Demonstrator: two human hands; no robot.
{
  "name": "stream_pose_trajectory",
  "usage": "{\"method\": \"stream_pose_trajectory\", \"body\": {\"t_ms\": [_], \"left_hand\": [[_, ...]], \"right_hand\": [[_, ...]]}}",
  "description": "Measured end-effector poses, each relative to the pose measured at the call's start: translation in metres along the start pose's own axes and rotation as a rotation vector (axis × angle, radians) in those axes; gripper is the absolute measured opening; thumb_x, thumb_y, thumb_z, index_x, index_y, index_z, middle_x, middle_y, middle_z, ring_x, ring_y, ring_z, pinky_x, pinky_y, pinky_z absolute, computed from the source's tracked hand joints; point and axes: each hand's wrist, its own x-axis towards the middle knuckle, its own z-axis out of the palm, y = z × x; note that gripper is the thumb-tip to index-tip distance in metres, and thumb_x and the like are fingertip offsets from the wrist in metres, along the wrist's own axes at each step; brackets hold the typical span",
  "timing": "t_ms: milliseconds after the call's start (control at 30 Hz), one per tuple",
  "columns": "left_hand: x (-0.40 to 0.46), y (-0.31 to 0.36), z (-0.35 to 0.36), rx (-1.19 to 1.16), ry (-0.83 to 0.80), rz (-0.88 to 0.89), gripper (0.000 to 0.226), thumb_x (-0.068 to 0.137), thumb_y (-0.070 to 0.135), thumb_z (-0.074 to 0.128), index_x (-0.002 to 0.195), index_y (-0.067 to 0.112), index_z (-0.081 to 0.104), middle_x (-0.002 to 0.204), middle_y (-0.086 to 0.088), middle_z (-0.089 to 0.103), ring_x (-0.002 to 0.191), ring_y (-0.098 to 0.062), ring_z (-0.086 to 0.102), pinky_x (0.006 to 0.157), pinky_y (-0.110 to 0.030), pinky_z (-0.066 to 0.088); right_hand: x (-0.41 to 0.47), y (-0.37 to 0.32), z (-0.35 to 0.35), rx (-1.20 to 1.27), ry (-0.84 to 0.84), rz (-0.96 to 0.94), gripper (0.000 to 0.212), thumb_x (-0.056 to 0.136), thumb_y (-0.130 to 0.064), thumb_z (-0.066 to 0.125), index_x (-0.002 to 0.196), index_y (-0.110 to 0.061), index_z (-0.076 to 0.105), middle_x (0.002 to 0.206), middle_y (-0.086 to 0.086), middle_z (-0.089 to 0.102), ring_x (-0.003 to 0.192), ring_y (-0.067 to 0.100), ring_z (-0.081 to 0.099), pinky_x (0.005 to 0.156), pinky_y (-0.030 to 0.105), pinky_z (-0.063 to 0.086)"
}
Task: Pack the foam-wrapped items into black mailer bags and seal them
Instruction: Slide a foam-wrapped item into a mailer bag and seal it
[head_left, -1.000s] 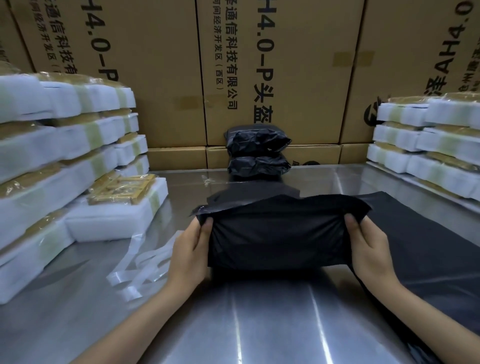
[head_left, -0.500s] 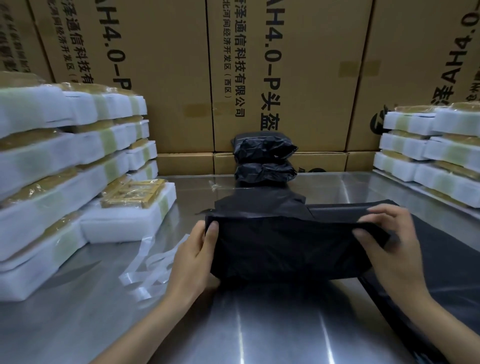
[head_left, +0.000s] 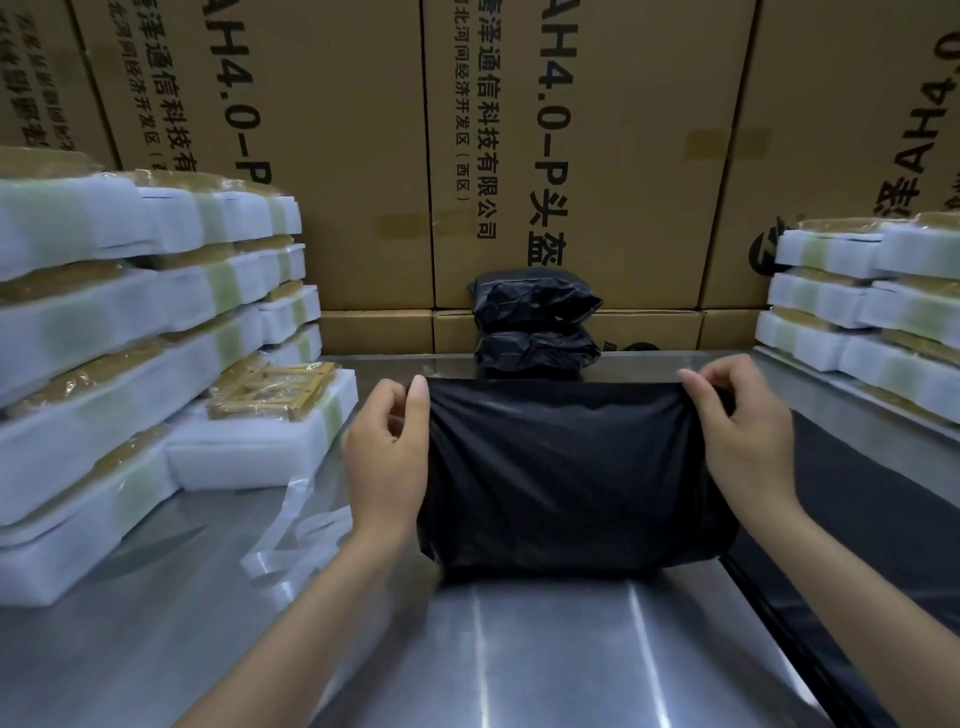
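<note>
Now both hands grip the far edge of the black mailer bag (head_left: 566, 467), which lies filled and bulging on the steel surface (head_left: 519, 649) straight ahead. The left hand (head_left: 387, 452) pinches the bag's far left corner between thumb and curled fingers, and the right hand (head_left: 743, 441) curls its fingers over the far right corner, so the edge runs taut and straight between them. A second ago that edge was a loose, ragged flap lying open beyond the hands, with both hands pressed flat against the bag's sides; half a second ago the right hand had risen onto the flap while the left stayed at the side. The flap now looks folded toward the person, and the bag reads as a smooth, rounded bundle. Two packed bags (head_left: 535, 325) sit stacked beyond it against the cardboard cartons (head_left: 597, 156). Foam-wrapped items (head_left: 130, 332) stand in piles at the left, one separate item (head_left: 270, 431) lying flat just beside the left hand, and more foam-wrapped items (head_left: 872, 301) are stacked at the right. Pale liner strips (head_left: 296, 540) curl on the surface near the left wrist, and flat black bags (head_left: 857, 519) lie under the right forearm.
</note>
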Motion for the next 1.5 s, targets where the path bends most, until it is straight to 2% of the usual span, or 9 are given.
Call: {"method": "stream_pose_trajectory", "body": {"t_ms": [200, 467, 633, 733, 867, 1000, 1300, 1400, 1500], "left_hand": [[0.014, -0.028, 0.022, 0.165, -0.063, -0.282, 0.044, 0.098, 0.038, 0.045, 0.062, 0.014, 0.035, 0.054, 0.004, 0.036, 0.053, -0.014, 0.037, 0.053, -0.032, 0.028], [0.02, -0.068, 0.04, 0.306, -0.234, -0.492, 0.044, 0.099, 0.036, 0.041, 0.062, 0.014, 0.034, 0.059, 0.0, 0.041, 0.059, -0.019, 0.042, 0.056, -0.033, 0.028], [0.019, -0.074, 0.047, 0.441, -0.402, -0.468, 0.042, 0.101, 0.036, 0.035, 0.066, 0.014, 0.034, 0.065, -0.002, 0.044, 0.064, -0.02, 0.043, 0.057, -0.034, 0.028], [0.017, -0.072, 0.049, 0.641, -0.523, -0.355, 0.039, 0.103, 0.035, 0.03, 0.071, 0.015, 0.036, 0.077, -0.006, 0.052, 0.074, -0.027, 0.05, 0.064, -0.035, 0.034], [0.016, -0.066, 0.051, 0.91, -0.647, -0.15, 0.03, 0.103, 0.033, 0.026, 0.094, 0.012, 0.045, 0.101, -0.014, 0.062, 0.096, -0.036, 0.058, 0.07, -0.035, 0.037], [0.02, -0.06, 0.055, 1.068, -0.789, -0.067, 0.023, 0.101, 0.025, 0.032, 0.114, 0.011, 0.044, 0.115, -0.016, 0.058, 0.105, -0.037, 0.056, 0.072, -0.035, 0.034], [0.025, -0.06, 0.059, 1.073, -0.904, -0.102, 0.03, 0.101, 0.024, 0.034, 0.126, 0.008, 0.039, 0.123, -0.018, 0.055, 0.113, -0.036, 0.054, 0.077, -0.036, 0.036], [0.027, -0.057, 0.059, 1.024, -0.973, -0.212, 0.034, 0.101, 0.026, 0.034, 0.129, 0.008, 0.037, 0.131, -0.02, 0.05, 0.118, -0.037, 0.05, 0.086, -0.037, 0.037], [0.023, -0.051, 0.052, 1.107, -1.061, -0.173, 0.033, 0.101, 0.026, 0.036, 0.128, 0.007, 0.036, 0.132, -0.017, 0.05, 0.119, -0.035, 0.051, 0.094, -0.039, 0.04]], "right_hand": [[0.01, 0.03, 0.03, -0.128, -0.211, 0.213, 0.027, 0.095, -0.043, 0.051, 0.078, -0.023, 0.049, 0.072, -0.006, 0.057, 0.07, 0.01, 0.054, 0.057, 0.033, 0.038], [0.017, 0.052, 0.059, -0.186, -0.445, 0.373, 0.032, 0.095, -0.045, 0.049, 0.078, -0.018, 0.051, 0.074, -0.001, 0.059, 0.071, 0.015, 0.054, 0.06, 0.034, 0.038], [0.01, 0.059, 0.08, -0.334, -0.551, 0.456, 0.032, 0.1, -0.041, 0.042, 0.076, -0.019, 0.04, 0.07, 0.002, 0.053, 0.068, 0.021, 0.051, 0.061, 0.037, 0.037], [0.007, 0.053, 0.087, -0.395, -0.563, 0.429, 0.033, 0.101, -0.038, 0.038, 0.076, -0.018, 0.032, 0.069, 0.004, 0.05, 0.068, 0.027, 0.048, 0.061, 0.039, 0.035], [0.004, 0.04, 0.086, -0.47, -0.641, 0.395, 0.025, 0.103, -0.032, 0.028, 0.089, -0.012, 0.031, 0.092, 0.012, 0.057, 0.089, 0.033, 0.053, 0.077, 0.042, 0.04], [0.008, 0.032, 0.083, -0.609, -0.746, 0.316, 0.024, 0.105, -0.032, 0.026, 0.096, -0.009, 0.026, 0.109, 0.02, 0.06, 0.1, 0.039, 0.056, 0.078, 0.043, 0.041], [0.01, 0.032, 0.084, -0.745, -0.79, 0.205, 0.016, 0.106, -0.022, 0.024, 0.096, -0.009, 0.024, 0.11, 0.021, 0.059, 0.098, 0.039, 0.058, 0.07, 0.039, 0.037], [0.008, 0.031, 0.081, -0.754, -0.808, 0.186, 0.014, 0.106, -0.02, 0.024, 0.097, -0.009, 0.024, 0.11, 0.022, 0.059, 0.097, 0.038, 0.058, 0.069, 0.038, 0.037], [-0.001, 0.029, 0.071, -0.79, -0.815, 0.161, 0.014, 0.105, -0.023, 0.024, 0.098, -0.011, 0.023, 0.108, 0.018, 0.06, 0.095, 0.036, 0.059, 0.068, 0.037, 0.037]]}}
